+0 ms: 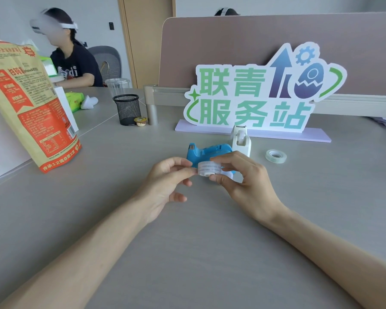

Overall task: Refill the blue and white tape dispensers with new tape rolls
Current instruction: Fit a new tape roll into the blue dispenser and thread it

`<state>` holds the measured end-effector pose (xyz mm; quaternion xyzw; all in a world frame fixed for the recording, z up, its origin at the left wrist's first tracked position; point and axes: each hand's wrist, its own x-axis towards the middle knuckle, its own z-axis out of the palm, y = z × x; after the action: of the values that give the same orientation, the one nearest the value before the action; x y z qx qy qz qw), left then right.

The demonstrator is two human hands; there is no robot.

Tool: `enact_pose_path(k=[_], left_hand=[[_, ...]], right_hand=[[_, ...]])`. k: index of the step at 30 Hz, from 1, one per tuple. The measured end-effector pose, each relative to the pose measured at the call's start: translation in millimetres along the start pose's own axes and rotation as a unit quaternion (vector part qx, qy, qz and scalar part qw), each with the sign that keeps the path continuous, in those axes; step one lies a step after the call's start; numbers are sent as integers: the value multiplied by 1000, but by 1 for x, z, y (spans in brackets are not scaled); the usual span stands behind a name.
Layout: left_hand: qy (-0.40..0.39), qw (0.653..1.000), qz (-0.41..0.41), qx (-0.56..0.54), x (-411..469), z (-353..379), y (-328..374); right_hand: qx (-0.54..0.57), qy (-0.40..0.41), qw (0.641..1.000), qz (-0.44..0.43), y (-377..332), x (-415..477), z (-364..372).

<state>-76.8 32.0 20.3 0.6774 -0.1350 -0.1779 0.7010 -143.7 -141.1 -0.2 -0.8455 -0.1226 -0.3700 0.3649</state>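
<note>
The right hand [239, 175] grips a new tape roll [209, 168] between thumb and fingers. The left hand [167, 181] pinches the roll's left side, maybe the loose end of the tape; I cannot tell. The roll lies on its side, its hole pointing from 9 to 3 o'clock. Both hands touch it. The blue dispenser [206, 152] sits just behind the roll, at 12 o'clock. The white dispenser [240, 138] stands at 1 o'clock. A second roll [275, 155] lies flat at 3 o'clock on the table [187, 253].

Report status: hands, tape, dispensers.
Both hands, left hand and right hand, on tape roll. Blue dispenser, white dispenser behind. Spare roll right. Nothing blocking.
</note>
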Motion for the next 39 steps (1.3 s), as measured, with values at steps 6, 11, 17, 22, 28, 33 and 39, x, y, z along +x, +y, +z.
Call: enact_pose_path(k=[6,11,17,22,28,33,39], left_hand=[[29,998,25,-52,2,-3,7],[7,998,17,-60,1,-2,6],[-3,999,32,-42,4,-1,-4],[42,991,128,-3,6,4,-10],[145,940,289,109,26,22,-9],[195,874,373,244,52,33,-12],[200,880,374,213,71,34,-14]], right_hand=[[-9,6,1000,15,0,1,0],[-8,13,1000,18,-1,0,0],[-33,-1,999,-2,0,-2,1],[-43,-1,999,-4,0,-1,0],[-59,37,997,20,10,10,3],[-82,65,994,20,25,25,6],[-69,68,995,11,35,33,8]])
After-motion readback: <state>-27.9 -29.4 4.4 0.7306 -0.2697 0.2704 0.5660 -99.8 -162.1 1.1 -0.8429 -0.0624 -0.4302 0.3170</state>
